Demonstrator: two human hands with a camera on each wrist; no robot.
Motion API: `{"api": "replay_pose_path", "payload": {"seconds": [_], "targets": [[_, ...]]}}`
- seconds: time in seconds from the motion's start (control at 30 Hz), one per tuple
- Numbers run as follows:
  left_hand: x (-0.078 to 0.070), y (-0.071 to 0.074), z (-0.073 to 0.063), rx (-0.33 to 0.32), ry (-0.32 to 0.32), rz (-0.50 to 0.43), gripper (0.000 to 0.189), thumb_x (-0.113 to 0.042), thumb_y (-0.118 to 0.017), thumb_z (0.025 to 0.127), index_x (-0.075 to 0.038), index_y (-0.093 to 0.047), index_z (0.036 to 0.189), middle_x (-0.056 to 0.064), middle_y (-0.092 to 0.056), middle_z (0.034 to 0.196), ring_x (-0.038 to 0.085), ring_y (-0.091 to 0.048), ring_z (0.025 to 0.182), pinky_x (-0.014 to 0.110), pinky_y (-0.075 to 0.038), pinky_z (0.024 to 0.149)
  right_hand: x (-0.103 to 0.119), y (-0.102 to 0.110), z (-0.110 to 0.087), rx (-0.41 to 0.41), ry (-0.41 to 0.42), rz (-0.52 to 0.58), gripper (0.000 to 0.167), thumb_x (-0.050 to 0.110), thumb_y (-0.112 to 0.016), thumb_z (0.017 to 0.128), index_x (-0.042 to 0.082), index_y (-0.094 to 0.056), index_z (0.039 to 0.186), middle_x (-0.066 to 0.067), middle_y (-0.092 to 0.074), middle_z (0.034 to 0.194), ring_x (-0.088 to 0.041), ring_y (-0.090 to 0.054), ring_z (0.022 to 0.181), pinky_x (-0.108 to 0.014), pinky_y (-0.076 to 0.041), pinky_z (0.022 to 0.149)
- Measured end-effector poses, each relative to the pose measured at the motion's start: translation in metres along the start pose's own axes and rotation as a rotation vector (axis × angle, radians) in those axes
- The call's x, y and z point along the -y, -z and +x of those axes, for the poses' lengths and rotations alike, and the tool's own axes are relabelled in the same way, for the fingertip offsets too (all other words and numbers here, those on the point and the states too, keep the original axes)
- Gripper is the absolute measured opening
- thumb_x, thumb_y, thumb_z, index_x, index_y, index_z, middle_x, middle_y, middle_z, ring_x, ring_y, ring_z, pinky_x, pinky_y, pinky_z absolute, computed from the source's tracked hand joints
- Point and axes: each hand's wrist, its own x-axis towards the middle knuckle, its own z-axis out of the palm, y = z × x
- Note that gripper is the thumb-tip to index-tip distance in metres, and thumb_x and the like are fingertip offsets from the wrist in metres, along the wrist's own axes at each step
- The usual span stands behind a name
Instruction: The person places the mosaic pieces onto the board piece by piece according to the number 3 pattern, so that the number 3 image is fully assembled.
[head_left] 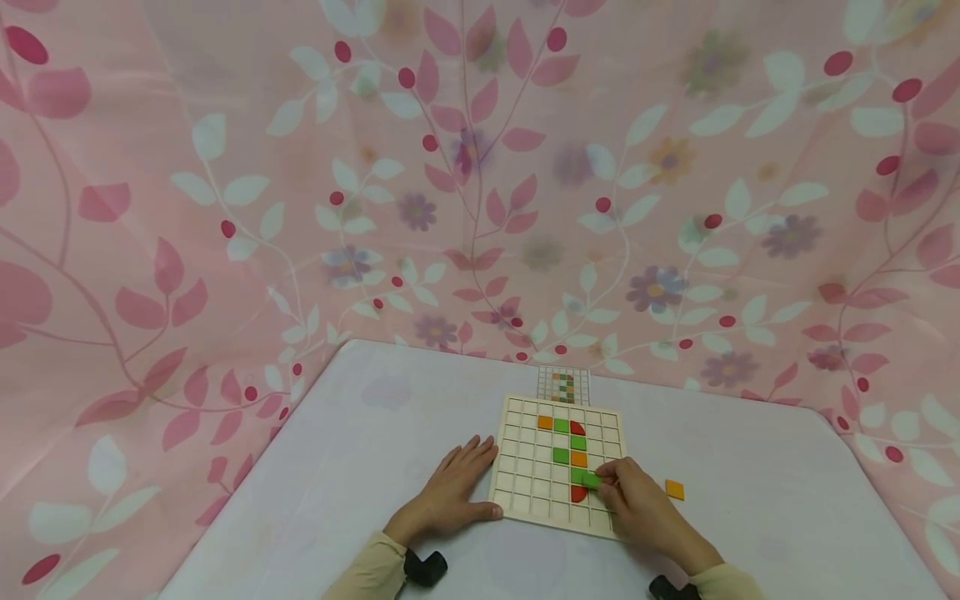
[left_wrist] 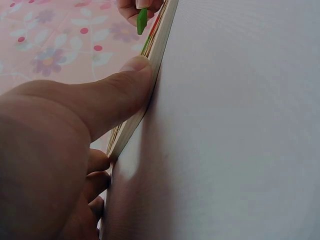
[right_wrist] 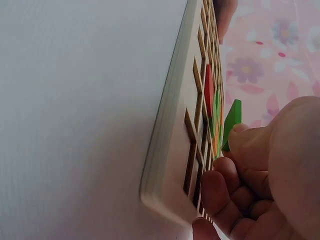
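Note:
A light wooden grid board lies on the table, with several green, orange and red tiles set in its squares. My right hand pinches a green square tile between thumb and fingertips, tilted over the board's lower right part. Near that tile are a green tile in the grid and a red rounded tile just below it. My left hand rests at the board's left side, fingers spread and extended along the edge. Its thumb touches the board's near left corner.
A loose orange square tile lies on the white table to the right of my right hand. Behind the board is a printed grid card with a coloured pattern. A pink floral curtain hangs around the table's back and sides.

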Motion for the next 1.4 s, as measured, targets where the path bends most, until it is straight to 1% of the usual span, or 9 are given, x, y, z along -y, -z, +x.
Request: {"api": "replay_pose_path", "payload": {"seconds": [0.2,0.37,0.47,0.67,0.83,1.07,1.17,1.27,1.4], "targets": [[0.001,0.000,0.000,-0.003,0.000,0.007,0.095,-0.052,-0.076,0.094,-0.006,-0.034,0.166,0.012,-0.028,0.176,0.036,-0.017,0.165,0.062,-0.015,0.132,0.007,-0.007,0.001,-0.003,0.082,-0.021,0.013,0.005,-0.065,0.104,0.005,-0.065,0.117,0.003,-0.059,0.101,0.000,-0.051,0.084,-0.022,-0.052,0.073],[0.001,-0.001,0.000,-0.004,0.000,0.009,0.095,-0.053,-0.076,0.094,-0.006,-0.034,0.166,0.012,-0.028,0.176,0.036,-0.018,0.165,0.062,-0.016,0.132,0.014,-0.012,0.001,0.020,0.087,-0.014,0.013,0.005,-0.065,0.103,0.004,-0.065,0.116,0.003,-0.058,0.101,0.000,-0.051,0.083,-0.021,-0.052,0.071],[0.001,0.000,0.000,-0.001,0.000,0.008,0.095,-0.052,-0.075,0.095,-0.006,-0.034,0.166,0.011,-0.028,0.176,0.036,-0.017,0.165,0.061,-0.015,0.132,0.016,-0.015,0.001,0.027,0.082,-0.017,0.012,0.006,-0.066,0.103,0.006,-0.065,0.115,0.004,-0.058,0.101,0.000,-0.050,0.083,-0.020,-0.051,0.070],[-0.002,0.001,0.000,0.000,0.006,0.012,0.095,-0.052,-0.076,0.094,-0.005,-0.034,0.166,0.013,-0.028,0.176,0.036,-0.018,0.165,0.061,-0.015,0.132,0.018,-0.021,0.003,0.002,0.140,-0.042,0.013,0.009,-0.071,0.101,0.008,-0.067,0.113,0.005,-0.058,0.100,0.000,-0.050,0.083,-0.020,-0.051,0.070],[-0.002,0.001,0.000,0.006,0.006,0.012,0.094,-0.052,-0.075,0.095,-0.006,-0.034,0.166,0.012,-0.028,0.176,0.036,-0.017,0.165,0.061,-0.015,0.133,0.020,-0.027,0.003,-0.024,0.129,-0.070,0.015,0.011,-0.076,0.098,0.013,-0.069,0.111,0.010,-0.056,0.096,0.000,-0.048,0.081,-0.019,-0.049,0.069],[-0.002,0.002,0.000,0.001,-0.001,0.006,0.095,-0.052,-0.076,0.094,-0.006,-0.034,0.166,0.013,-0.028,0.176,0.036,-0.017,0.165,0.061,-0.015,0.132,0.023,-0.028,0.006,-0.066,0.126,-0.069,0.015,0.011,-0.082,0.092,0.016,-0.075,0.104,0.013,-0.053,0.088,0.002,-0.045,0.073,-0.017,-0.044,0.060],[-0.002,0.001,0.000,-0.001,-0.005,0.010,0.094,-0.052,-0.075,0.094,-0.006,-0.034,0.166,0.012,-0.028,0.176,0.037,-0.017,0.165,0.061,-0.016,0.132,0.024,-0.027,0.008,-0.060,0.119,-0.080,0.013,0.012,-0.083,0.091,0.017,-0.077,0.102,0.014,-0.053,0.086,0.002,-0.045,0.072,-0.018,-0.043,0.060],[-0.002,0.001,0.000,-0.003,-0.004,0.009,0.094,-0.052,-0.076,0.094,-0.006,-0.034,0.166,0.012,-0.028,0.176,0.037,-0.017,0.165,0.061,-0.016,0.132,0.026,-0.025,0.010,-0.036,0.122,-0.086,0.012,0.012,-0.083,0.091,0.017,-0.078,0.100,0.015,-0.054,0.084,0.002,-0.046,0.072,-0.018,-0.044,0.061],[-0.002,0.001,0.000,-0.004,-0.005,0.007,0.095,-0.051,-0.076,0.094,-0.005,-0.035,0.166,0.013,-0.028,0.175,0.037,-0.017,0.165,0.062,-0.016,0.132,0.027,-0.021,0.012,-0.019,0.148,-0.084,0.011,0.010,-0.084,0.089,0.016,-0.078,0.096,0.014,-0.057,0.081,0.001,-0.047,0.071,-0.019,-0.044,0.060]]}}
